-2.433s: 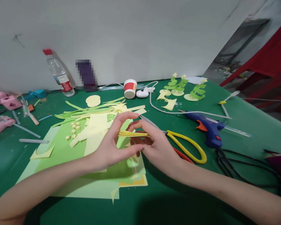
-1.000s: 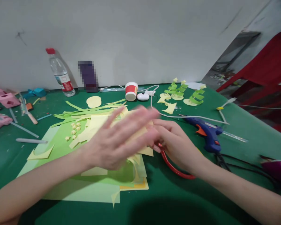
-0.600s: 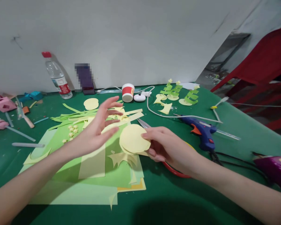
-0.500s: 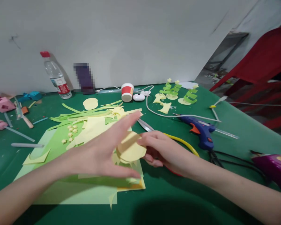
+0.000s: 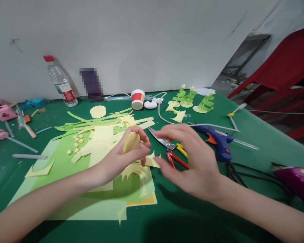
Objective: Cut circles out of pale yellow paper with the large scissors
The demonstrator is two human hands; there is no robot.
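Observation:
My left hand (image 5: 135, 145) is closed around a small stack of pale yellow paper discs (image 5: 131, 142), turned almost on edge above the sheets. To its right, my right hand (image 5: 190, 157) hangs in the air with thumb and fingers apart, holding nothing. Beneath and between the hands lie yellow paper offcuts (image 5: 135, 169) with curved cut edges. A pair of scissors (image 5: 164, 140) with red and yellow handles rests on the table, partly behind my right hand. Light green paper sheets (image 5: 86, 211) spread out under my left forearm.
Small paper stars (image 5: 76, 145) and green paper strips (image 5: 91, 124) lie on the left. Behind stand a paper cup (image 5: 137, 100), a water bottle (image 5: 63, 86) and green spiral pieces on discs (image 5: 206, 104). A blue glue gun (image 5: 218, 140) and a purple tool (image 5: 295, 182) lie right.
The discs have passed wholly into my left hand and tipped up on edge. My right hand has let go, opened and moved right, and the scissors show more.

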